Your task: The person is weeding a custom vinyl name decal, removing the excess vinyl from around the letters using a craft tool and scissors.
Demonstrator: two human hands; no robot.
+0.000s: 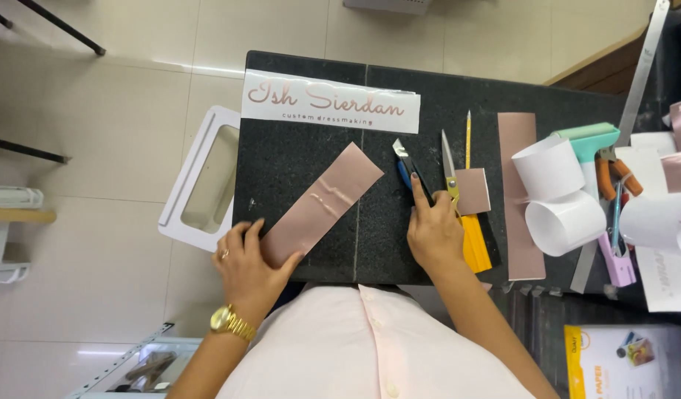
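Left hand (248, 270) pinches the pink strip (322, 203) — right hand (433, 233) grips a blue utility knife (408, 174).

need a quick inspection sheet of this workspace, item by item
surface: dark speckled stone tabletop, seam down the middle
job's things: pink strip lying diagonally; blue-handled utility knife beside it
clutter: white banner at the far edge, yellow-handled scissors, pencil, small pink square, long pink strip, white paper rolls, teal tool, metal ruler
hands: left hand pinches the pink strip's near end; right hand rests on the knife, forefinger along it
cables: nothing seen
surroundings: pale tiled floor, white frame off the table's left edge, paper pack lower right
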